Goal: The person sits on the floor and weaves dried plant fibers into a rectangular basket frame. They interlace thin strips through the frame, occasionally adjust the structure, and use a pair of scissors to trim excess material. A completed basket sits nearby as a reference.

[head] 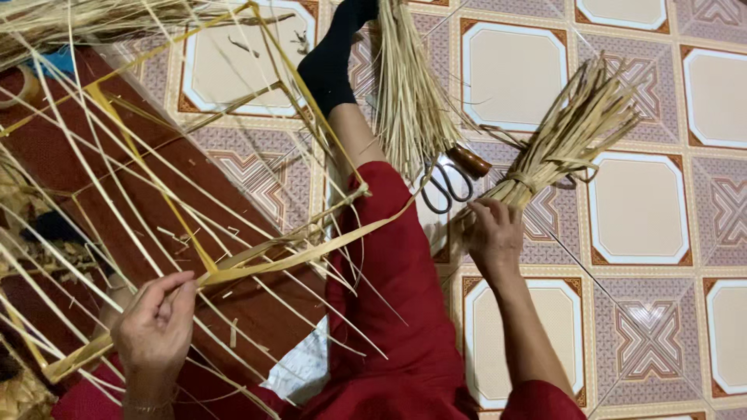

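Straw-coloured flat strips (296, 253) are pinched in the closed left hand (156, 327) over the lap, mid-weave it seems. The right hand (492, 233) closes on a tied bundle of strips (560, 144) lying on the tiled floor (646, 342) beside scissors (450, 180); drawing one free looks next.

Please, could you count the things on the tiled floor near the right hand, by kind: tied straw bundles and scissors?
Tied straw bundles: 2, one by the right hand at, one near the sock at
Scissors: 1
Total: 3
The left hand pinches flat yellow strips, too many and too tangled to count.
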